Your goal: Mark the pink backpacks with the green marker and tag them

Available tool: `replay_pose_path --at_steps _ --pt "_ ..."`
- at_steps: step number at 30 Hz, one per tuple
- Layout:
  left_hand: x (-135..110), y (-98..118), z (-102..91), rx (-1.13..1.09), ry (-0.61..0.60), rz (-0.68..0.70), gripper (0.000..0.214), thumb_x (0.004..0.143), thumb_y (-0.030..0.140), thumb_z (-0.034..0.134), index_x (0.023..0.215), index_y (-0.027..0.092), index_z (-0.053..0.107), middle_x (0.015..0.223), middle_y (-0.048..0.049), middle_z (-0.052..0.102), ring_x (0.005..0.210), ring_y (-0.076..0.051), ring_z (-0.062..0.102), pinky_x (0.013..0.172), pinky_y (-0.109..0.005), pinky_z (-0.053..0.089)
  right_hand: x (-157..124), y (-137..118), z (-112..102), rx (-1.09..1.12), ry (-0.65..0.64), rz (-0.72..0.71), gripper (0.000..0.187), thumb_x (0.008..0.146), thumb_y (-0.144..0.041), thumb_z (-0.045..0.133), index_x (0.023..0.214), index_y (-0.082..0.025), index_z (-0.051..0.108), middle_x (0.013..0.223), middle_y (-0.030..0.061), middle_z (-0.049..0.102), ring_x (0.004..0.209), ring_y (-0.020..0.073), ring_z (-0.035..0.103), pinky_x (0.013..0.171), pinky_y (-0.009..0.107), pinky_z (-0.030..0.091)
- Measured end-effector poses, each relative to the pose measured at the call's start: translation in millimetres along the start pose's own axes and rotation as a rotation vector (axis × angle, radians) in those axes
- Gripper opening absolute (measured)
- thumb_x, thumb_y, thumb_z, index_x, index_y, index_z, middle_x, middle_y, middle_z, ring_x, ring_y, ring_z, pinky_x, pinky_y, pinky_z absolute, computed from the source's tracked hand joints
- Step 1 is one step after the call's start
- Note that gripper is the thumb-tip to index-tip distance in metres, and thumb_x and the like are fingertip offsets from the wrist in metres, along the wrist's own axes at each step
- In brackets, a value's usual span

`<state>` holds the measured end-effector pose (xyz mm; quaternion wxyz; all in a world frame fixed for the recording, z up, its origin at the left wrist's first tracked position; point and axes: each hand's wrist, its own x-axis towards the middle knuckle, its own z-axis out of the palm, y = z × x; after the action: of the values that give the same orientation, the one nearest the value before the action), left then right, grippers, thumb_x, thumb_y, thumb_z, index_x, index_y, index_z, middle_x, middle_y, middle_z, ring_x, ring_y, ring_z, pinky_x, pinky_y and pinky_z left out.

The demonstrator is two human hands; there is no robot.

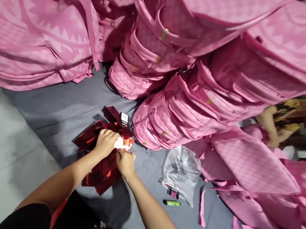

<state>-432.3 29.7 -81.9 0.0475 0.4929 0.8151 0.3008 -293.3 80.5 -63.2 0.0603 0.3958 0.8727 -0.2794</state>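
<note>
My left hand [106, 142] reaches over a spread of shiny dark-red foil-like pieces [102, 178] on grey cloth. Its fingertips are at a small white-and-orange piece [123, 144], which looks brightly lit; I cannot make out its kind. My right hand [126, 163] is closed at the lower edge of the same piece, with the thumb and fingers drawn together. Just beyond the hands lies a small black-and-white labelled item [124, 119]. The undersides of the fingers are hidden.
Stacked pink backpacks [170, 115] rise close by, in front and to the right. A clear plastic bag [181, 172] and a green marker-like tube [172, 203] lie right of my arms. Pale floor tiles [0, 162] show at left. Another person's arm [269, 127] appears far right.
</note>
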Motion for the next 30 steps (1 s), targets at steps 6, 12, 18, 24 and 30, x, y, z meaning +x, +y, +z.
replay_pose_path --at_steps 6,12,18,24,30 --pt "54.0 -67.2 -39.8 0.078 -0.034 -0.160 0.030 0.097 0.031 0.045 0.103 0.018 0.071 0.096 -0.0137 0.073 0.096 -0.029 0.063 0.090 -0.044 0.040 -3.3 1.3 -38.6 0.333 0.003 0.160 0.017 0.085 -0.025 0.052 0.077 -0.021 0.066 0.065 0.0020 0.072 0.066 0.0187 0.068 0.071 0.029 0.046" --pt "99.8 -94.1 -95.2 0.193 -0.091 -0.284 0.033 0.095 0.028 0.046 0.110 0.015 0.072 0.098 -0.0166 0.073 0.099 -0.033 0.066 0.088 -0.045 0.046 18.6 1.5 -61.7 0.690 0.137 0.157 0.027 0.082 -0.045 0.051 0.076 -0.020 0.060 0.070 0.0048 0.072 0.067 0.0185 0.068 0.068 0.029 0.052" --pt "101.2 -43.7 -122.3 0.140 0.119 -0.260 0.072 0.084 0.027 0.066 0.149 0.010 0.040 0.152 -0.0232 0.042 0.143 -0.040 0.035 0.115 -0.055 0.029 52.1 -10.8 -59.4 0.828 0.205 0.075 0.031 0.081 -0.048 0.053 0.073 -0.019 0.060 0.064 0.0038 0.068 0.062 0.0173 0.064 0.060 0.027 0.049" --pt "73.4 20.0 -47.1 -0.355 -0.242 -0.144 0.020 0.092 0.026 0.057 0.102 0.023 0.074 0.086 -0.0023 0.077 0.080 -0.017 0.071 0.075 -0.026 0.054 62.0 -18.5 -49.8 0.690 0.251 0.104 0.029 0.084 -0.041 0.051 0.082 -0.017 0.067 0.077 0.0050 0.072 0.069 0.0180 0.064 0.069 0.029 0.049" --pt "119.8 -1.2 -2.8 -0.464 -0.382 -0.176 0.025 0.096 0.020 0.046 0.090 0.019 0.071 0.079 -0.0004 0.075 0.071 -0.012 0.069 0.067 -0.020 0.050 98.1 -9.7 -68.3 0.484 0.302 0.285 0.040 0.089 -0.043 0.047 0.109 -0.015 0.066 0.092 0.0097 0.075 0.078 0.0210 0.069 0.074 0.030 0.052"
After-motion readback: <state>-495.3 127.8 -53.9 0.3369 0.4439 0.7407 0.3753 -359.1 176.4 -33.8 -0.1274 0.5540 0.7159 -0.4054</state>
